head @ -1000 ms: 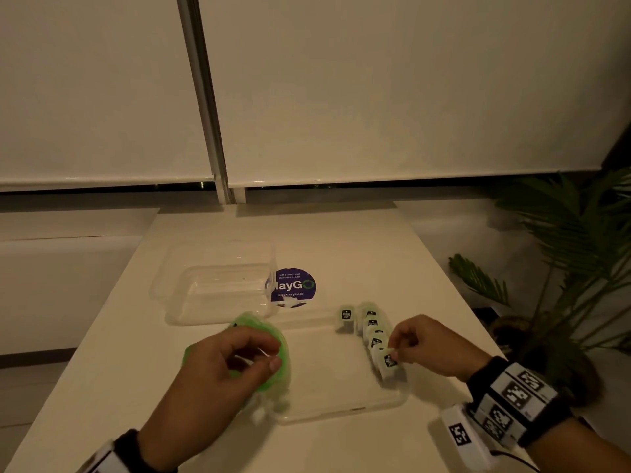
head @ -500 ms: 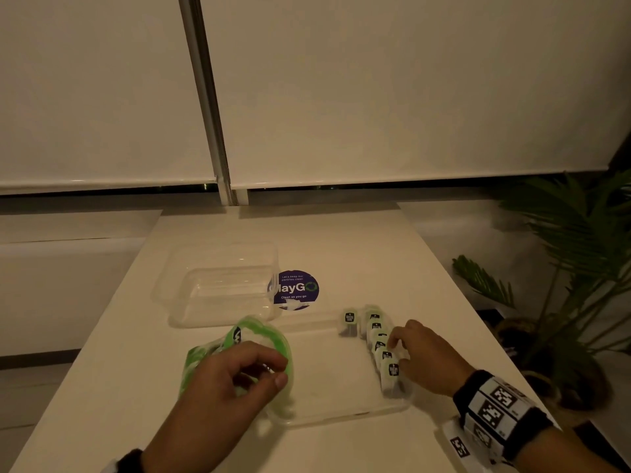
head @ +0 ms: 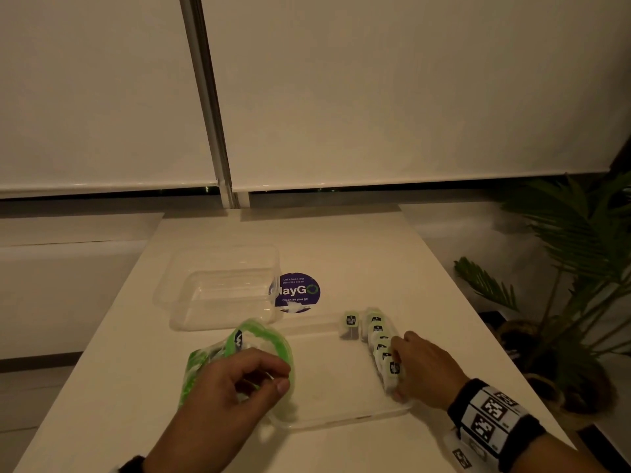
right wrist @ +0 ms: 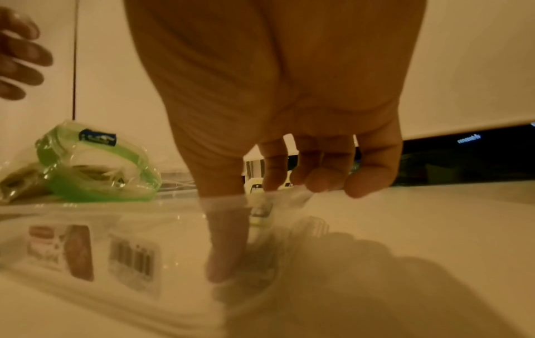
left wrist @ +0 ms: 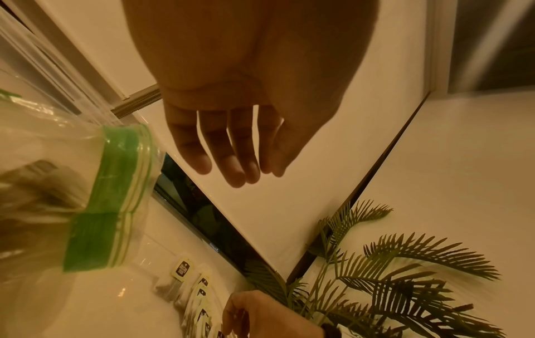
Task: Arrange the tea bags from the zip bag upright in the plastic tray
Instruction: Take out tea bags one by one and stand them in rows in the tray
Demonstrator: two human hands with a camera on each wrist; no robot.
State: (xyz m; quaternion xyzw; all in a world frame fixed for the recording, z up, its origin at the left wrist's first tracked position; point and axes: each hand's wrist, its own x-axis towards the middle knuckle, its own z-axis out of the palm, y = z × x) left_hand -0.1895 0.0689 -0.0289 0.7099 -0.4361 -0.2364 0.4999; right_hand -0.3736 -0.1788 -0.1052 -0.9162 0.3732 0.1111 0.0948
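Note:
A clear shallow plastic tray lies on the table in front of me. Several tea bags stand upright in a row along its right side, and one more stands apart at the far edge. My right hand pinches the nearest tea bag, thumb inside the tray wall and fingers on the outer side. The green-rimmed zip bag lies left of the tray with its mouth gaping. My left hand hovers over it. Its fingers hang relaxed and hold nothing.
A clear deep container sits at the far left, beside a round purple sticker on the table. A potted palm stands off the right edge. Roller blinds close off the back.
My right hand has lowered its tea bag to the near end of the row in the tray. The left hand has stayed over the bag's mouth and now holds nothing.

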